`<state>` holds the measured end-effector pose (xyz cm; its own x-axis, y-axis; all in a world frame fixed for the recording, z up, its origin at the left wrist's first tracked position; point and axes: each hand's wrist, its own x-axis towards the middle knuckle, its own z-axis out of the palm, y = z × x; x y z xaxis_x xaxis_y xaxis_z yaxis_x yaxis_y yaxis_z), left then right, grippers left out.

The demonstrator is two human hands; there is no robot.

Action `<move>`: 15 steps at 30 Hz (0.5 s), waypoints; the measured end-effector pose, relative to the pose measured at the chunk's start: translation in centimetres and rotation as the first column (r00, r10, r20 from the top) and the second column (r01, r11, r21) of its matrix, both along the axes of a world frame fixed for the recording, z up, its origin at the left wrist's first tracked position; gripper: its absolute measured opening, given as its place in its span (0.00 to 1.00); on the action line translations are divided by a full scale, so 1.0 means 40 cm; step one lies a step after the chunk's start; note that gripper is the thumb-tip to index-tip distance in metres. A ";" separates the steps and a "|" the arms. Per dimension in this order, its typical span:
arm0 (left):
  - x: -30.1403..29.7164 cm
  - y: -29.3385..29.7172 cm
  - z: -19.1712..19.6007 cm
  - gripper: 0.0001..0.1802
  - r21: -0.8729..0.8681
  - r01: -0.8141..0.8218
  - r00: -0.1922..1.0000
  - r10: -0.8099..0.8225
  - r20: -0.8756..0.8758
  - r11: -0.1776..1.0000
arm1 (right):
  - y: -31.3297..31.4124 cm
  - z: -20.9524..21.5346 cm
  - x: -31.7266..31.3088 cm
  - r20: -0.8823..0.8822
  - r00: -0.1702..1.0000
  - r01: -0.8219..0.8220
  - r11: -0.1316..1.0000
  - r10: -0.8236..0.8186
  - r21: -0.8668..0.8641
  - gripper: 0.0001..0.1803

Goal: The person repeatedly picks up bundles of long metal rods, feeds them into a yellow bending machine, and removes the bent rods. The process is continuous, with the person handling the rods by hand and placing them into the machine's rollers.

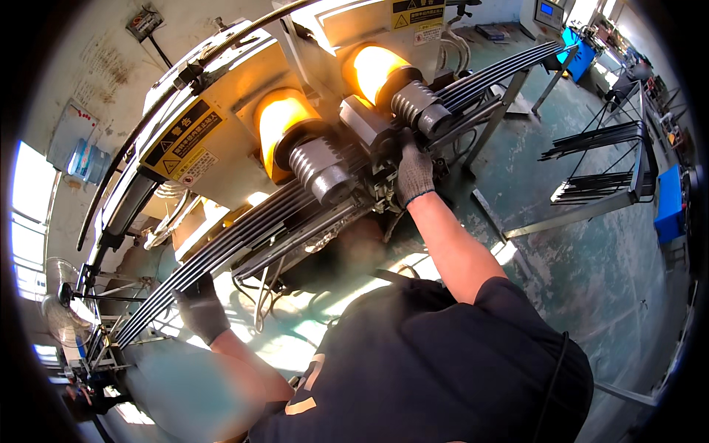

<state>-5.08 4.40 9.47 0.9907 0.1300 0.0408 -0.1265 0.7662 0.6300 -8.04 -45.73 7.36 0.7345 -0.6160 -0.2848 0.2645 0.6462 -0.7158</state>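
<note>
At the left, a bright window point(31, 221) opens beside a stained off-white wall point(100, 70), near a translucent blue plastic water bottle point(87, 163). At the right, a grey metal rack point(641, 173) carries thin black rods point(594, 139) over the worn green painted floor point(583, 280), near a bright blue rectangular box point(670, 204). A pale cabinet with a lit blue screen point(546, 9) stands at the top right.

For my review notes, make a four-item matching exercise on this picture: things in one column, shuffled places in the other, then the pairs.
Things
1. Left hand
2. Right hand
3. Ribbed cylinders
4. Blue box

Places
A. In front of bright yellow-orange housings
B. Near the picture's right rim
C. At the lower-left stretch of the long dark rods
D. Beside the angular metal block

Pairs: 1-C, 2-D, 3-A, 4-B
</note>
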 end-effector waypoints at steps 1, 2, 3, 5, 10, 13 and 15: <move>0.004 -0.002 0.046 0.25 0.038 -0.017 0.999 0.015 0.046 0.999 | 0.001 0.005 0.012 0.032 0.996 0.080 0.996 -0.079 -0.045 0.16; 0.006 -0.004 0.096 0.25 0.074 -0.041 0.995 0.034 0.089 0.996 | 0.007 0.016 0.013 -0.004 0.994 0.106 0.991 -0.107 -0.077 0.17; 0.000 -0.027 0.172 0.25 0.331 -0.216 0.976 0.198 0.088 0.919 | 0.013 0.033 0.016 -0.035 0.991 0.126 0.986 -0.131 -0.110 0.17; 0.014 0.002 0.265 0.25 0.278 -0.226 0.970 0.191 0.148 0.934 | -0.009 -0.002 0.042 -0.158 0.973 0.087 0.900 -0.169 -0.428 0.17; 0.103 -0.034 0.426 0.24 0.845 -0.534 0.818 0.263 0.511 0.018 | -0.176 -0.319 0.171 -0.369 0.862 -0.256 0.331 -0.347 -0.908 0.18; 0.057 -0.005 0.475 0.19 0.698 -0.634 0.697 0.145 0.703 -0.333 | -0.065 -0.132 0.134 -0.273 0.897 -0.344 -0.158 -0.348 -0.926 0.16; 0.104 -0.143 0.549 0.17 0.744 -0.645 0.760 0.253 0.599 0.175 | -0.159 -0.247 0.186 -0.223 0.974 -0.193 0.401 -0.029 -0.895 0.18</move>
<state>-0.91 -1.32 31.41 0.6719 0.2342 0.7026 -0.5383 -0.4971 0.6805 -0.61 -52.10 -2.54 0.8018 -0.5288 0.2784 0.0509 -0.4037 -0.9135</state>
